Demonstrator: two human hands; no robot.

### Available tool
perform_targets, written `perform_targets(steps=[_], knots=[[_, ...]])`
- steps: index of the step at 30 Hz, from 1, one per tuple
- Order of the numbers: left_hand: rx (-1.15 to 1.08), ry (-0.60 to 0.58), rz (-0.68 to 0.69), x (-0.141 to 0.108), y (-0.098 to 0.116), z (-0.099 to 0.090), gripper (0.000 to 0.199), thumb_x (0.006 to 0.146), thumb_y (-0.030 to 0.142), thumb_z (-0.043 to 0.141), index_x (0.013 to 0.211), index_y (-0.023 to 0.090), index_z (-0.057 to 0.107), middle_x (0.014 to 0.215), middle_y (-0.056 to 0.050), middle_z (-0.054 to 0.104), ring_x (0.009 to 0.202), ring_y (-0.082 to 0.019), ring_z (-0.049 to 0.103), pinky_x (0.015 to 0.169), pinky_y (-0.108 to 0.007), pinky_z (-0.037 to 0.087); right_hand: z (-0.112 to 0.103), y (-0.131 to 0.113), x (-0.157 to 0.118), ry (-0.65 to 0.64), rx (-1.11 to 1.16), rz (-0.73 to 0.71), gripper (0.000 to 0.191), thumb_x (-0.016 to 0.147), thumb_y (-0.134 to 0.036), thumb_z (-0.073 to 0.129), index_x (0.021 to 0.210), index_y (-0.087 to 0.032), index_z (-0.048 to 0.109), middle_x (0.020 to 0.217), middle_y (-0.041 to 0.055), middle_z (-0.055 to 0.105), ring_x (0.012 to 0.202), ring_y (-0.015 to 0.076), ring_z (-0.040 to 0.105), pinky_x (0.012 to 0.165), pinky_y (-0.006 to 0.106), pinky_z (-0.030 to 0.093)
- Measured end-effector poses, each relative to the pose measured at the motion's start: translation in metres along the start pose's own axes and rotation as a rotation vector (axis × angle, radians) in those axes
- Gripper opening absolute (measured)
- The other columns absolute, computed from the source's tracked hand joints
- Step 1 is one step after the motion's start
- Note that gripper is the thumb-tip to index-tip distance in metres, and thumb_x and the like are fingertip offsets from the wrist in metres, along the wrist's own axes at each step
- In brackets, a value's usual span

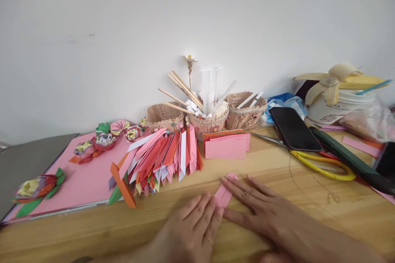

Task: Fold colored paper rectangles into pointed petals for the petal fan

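Both hands rest on the wooden surface (101,230) with fingers stretched out rather than curled; the left hand (193,228), which wears a ring (209,239), lays its fingertips on the near end of a folded pink paper piece (224,196), while the right hand (265,209) has fingertips on the piece's right side, farther up; the paper lies flat between the two hands, part of it hidden under the fingers, and neither hand is closed around it.

Straight beyond the hands stands a folded stack of pink paper (225,148), with orange showing behind it; beyond and left of the left hand spreads a row of folded paper pieces (173,152) in red, pink, orange and white; farther left, several paper flowers (105,140) lie on and around a large pink sheet (74,181).

Behind the stack and the row, well beyond the hands, three baskets (208,126) stand side by side against the wall (123,41), the middle one crowded with sticks and clear tubes; beyond and right of the right hand lie scissors (336,177) with yellow handles, a dark phone (295,128) and, farther off, a peeled banana (352,80) atop a white tub (333,111).
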State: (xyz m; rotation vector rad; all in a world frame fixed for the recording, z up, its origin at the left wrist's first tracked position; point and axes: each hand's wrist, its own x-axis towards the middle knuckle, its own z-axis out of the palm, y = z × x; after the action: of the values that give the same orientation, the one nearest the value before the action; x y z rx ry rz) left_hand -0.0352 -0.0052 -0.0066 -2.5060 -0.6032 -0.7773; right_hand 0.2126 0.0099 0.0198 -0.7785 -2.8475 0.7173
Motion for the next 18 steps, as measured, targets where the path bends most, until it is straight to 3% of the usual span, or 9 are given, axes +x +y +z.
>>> perform_targets(steps=[18], knots=[[0.034,-0.073,0.036,-0.012,0.005,0.003,0.041,0.09,0.002,0.027,0.107,0.008,0.064,0.108,-0.009,0.069,0.103,-0.019,0.064,0.101,-0.033,0.039,-0.005,-0.004,-0.002,-0.074,0.016,0.019,0.083,0.083,-0.057,0.055,0.148,-0.025,0.014,0.153,0.0135,0.002,0.138,0.0334,0.004,0.108,0.055,0.019]])
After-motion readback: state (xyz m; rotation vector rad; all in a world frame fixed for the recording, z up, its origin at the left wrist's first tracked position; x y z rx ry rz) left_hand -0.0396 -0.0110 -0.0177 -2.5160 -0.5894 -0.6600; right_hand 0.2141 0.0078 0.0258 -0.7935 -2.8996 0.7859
